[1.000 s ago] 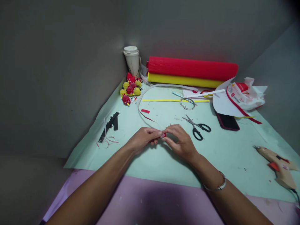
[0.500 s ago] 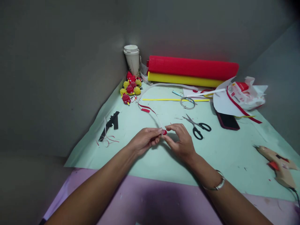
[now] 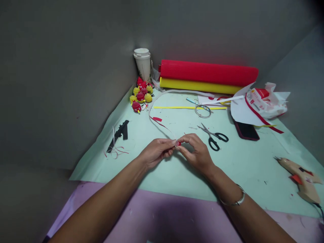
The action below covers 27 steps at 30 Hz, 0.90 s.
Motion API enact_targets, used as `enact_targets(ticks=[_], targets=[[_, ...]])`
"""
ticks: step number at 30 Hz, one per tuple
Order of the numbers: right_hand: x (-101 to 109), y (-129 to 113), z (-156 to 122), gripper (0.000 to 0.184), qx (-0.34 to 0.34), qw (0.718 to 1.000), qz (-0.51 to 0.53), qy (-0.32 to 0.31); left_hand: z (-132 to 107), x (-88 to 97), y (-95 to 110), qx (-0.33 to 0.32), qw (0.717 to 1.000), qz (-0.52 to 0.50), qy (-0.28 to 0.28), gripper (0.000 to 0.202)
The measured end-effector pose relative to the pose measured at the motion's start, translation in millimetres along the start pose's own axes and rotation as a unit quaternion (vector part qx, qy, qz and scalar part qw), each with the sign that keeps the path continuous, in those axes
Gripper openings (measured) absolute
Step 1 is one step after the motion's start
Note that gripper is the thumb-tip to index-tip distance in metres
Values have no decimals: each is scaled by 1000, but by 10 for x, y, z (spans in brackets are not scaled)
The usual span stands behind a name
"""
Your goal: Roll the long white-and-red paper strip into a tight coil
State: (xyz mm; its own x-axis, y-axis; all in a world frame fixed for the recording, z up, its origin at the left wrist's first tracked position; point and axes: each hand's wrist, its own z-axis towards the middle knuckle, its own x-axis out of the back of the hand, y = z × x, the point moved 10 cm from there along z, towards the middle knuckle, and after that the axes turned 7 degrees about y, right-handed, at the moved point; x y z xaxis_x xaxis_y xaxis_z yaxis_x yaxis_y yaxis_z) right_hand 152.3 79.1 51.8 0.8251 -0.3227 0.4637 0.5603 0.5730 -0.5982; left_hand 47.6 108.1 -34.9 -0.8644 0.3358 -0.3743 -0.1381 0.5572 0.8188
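pale green paper [image 3: 250,168] lies on the table [image 3: 144,212]; near its middle, left hand [image 3: 157,152] and right hand [image 3: 196,152] pinch a small red roll [image 3: 178,143] between fingertips, long strip [image 3: 182,91] trailing away; slackened fingers might let the roll unwind.

Wears a thin silver-coloured bangle [image 3: 239,202] round the right forearm [image 3: 255,216], a little behind the bare right hand [image 3: 196,150]. Made like a smooth ring, with a broader, shining part at the forearm's outer edge. Has the left forearm [image 3: 106,204] and left hand [image 3: 157,152] bare, as far as visible.
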Motion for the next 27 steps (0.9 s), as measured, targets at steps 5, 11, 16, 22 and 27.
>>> enact_targets(ticks=[5, 11, 16, 22, 27], targets=[[-17, 14, 8, 11, -6, 1000, 18, -20, 3, 23, 10, -6, 1000, 14, 6, 28], [-41, 26, 13, 12, -11, 999, 32, -37, -3, 5, 41, -11, 999, 27, -12, 24], [-83, 62, 8, 11, -27, 997, 46, -61, -2, 33, 15, 8, 1000, 24, -6, 23], [-118, 99, -12, 11, -52, 992, 78, -83, 4, 49, -16, 28, 1000, 12, -7, 25], [-140, 123, -22, 11, -71, 988, 91, -102, 7, 57, -53, 49, 999, 4, -9, 26]])
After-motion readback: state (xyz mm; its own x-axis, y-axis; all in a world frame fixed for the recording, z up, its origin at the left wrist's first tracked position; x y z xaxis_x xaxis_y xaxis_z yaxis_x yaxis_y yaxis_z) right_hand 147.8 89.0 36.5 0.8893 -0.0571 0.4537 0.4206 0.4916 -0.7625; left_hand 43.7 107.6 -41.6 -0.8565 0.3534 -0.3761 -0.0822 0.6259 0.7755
